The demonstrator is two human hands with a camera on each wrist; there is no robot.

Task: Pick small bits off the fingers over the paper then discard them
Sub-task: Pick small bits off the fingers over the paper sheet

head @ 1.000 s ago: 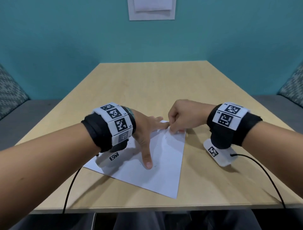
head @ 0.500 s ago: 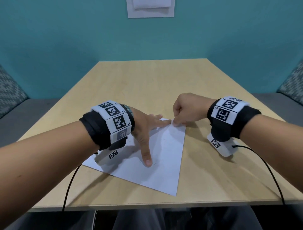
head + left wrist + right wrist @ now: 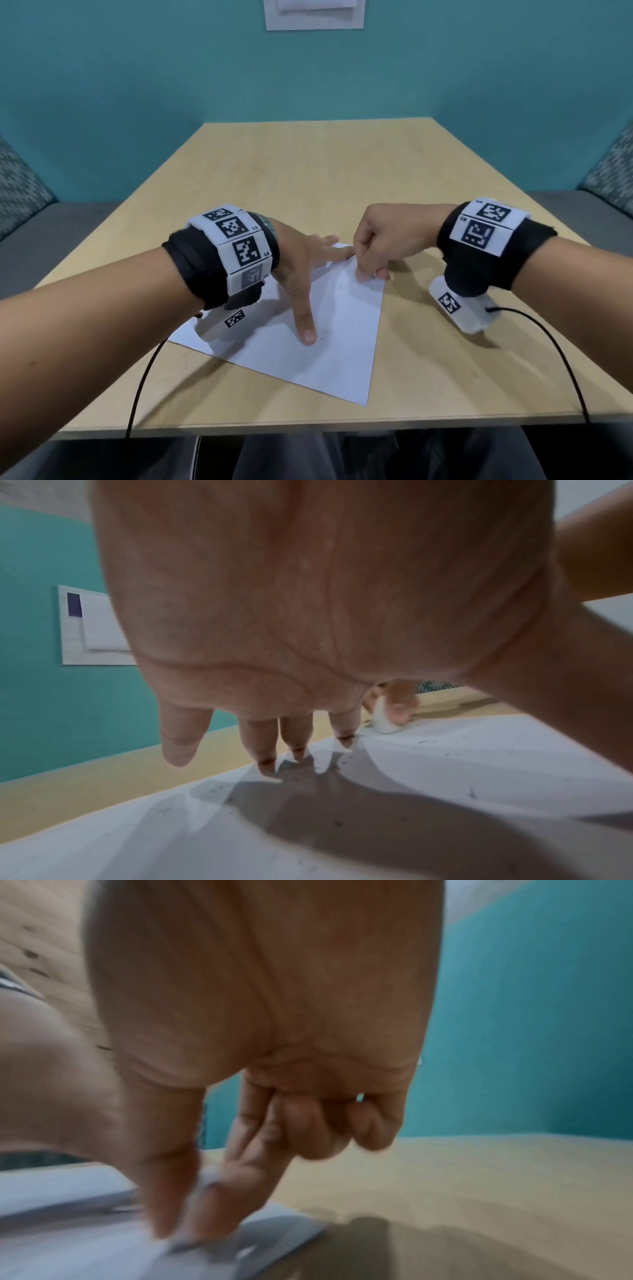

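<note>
1. Your left hand [image 3: 301, 263] lies spread and open on the white paper [image 3: 335, 342]: the thumb points toward you and its tip rests on the sheet, while the other fingers [image 3: 298, 737] reach straight out to the paper's far edge.
2. Your right hand [image 3: 383, 240] is curled, with thumb and forefinger pinched together at the far right corner of the paper, just beside the left fingertips.
3. In the left wrist view, a small white object [image 3: 383, 721] sits between those pinching fingertips and touches the sheet; what it is cannot be told. The right wrist view is blurred there.
4. The small bits [image 3: 424, 742] show as dark specks scattered on the paper around and beneath your left hand.
5. The paper lies flat and askew on the wooden table [image 3: 308, 178], near the edge closest to you.
6. Each wrist carries a black band with white marker tags [image 3: 239, 246], and a black cable [image 3: 548, 342] runs from each toward the table's near edge.
</note>
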